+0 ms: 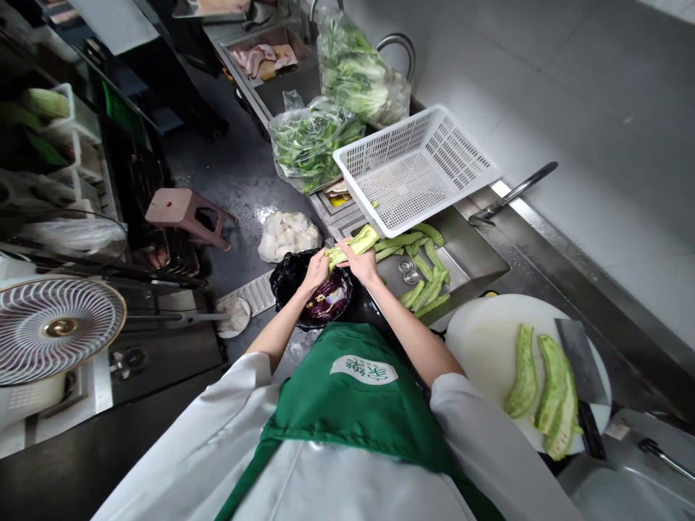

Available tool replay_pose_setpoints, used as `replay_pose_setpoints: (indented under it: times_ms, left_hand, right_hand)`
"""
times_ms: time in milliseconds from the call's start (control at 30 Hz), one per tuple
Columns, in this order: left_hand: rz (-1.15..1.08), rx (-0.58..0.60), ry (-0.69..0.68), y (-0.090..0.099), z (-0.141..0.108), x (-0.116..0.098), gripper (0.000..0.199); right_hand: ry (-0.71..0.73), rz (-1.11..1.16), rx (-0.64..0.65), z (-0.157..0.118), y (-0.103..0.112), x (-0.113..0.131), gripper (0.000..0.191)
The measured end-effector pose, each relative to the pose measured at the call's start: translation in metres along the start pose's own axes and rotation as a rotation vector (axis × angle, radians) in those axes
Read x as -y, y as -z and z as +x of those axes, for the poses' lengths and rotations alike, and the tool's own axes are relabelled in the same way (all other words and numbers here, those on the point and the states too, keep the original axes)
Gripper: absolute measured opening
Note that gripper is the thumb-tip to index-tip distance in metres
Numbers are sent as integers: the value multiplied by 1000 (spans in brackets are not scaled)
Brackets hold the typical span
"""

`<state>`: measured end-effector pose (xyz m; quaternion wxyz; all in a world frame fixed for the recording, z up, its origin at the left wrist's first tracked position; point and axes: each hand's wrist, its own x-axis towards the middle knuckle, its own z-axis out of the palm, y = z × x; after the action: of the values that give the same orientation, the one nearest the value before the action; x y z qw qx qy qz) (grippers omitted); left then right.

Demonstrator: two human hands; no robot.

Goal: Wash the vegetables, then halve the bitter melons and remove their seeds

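Note:
A split, pale green gourd is held between my two hands, its hollowed inner side facing up. My left hand is closed around the lower left end. My right hand grips it nearer the middle, thumb on top. Just below is a bin lined with a black bag, holding purple leafy scraps. More long green gourds lie in the steel sink beside my right hand. A white perforated basket rests over the sink's far side, with a small green bit inside.
To the right, a round white cutting board carries gourd pieces and a cleaver. Bagged greens stand behind. On the floor side are a white bag and a plastic stool. A person's dark-clothed legs show at upper left.

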<state>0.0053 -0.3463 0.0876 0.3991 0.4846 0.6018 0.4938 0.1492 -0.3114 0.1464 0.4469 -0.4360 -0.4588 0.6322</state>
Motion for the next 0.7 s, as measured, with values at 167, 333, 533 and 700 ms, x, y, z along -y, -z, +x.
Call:
replay_pose_setpoints:
  times_ms: [167,333,533,700]
  left_hand:
    - [32,-84,-41,-2,3,-1,26]
    - [-88,-6,122,8,5,10,16]
    - [-284,42,341,6,0,30,29]
    - [-185,-122,187,0,0,33,21]
  right_hand:
    - [16,0,9,-2,-5,-1,53]
    - [25,-25,9,-6,-6,-3,53]
    - [41,-17,27,-9,-5,3,52]
    - [46,-8,27,-12,-9,11,54]
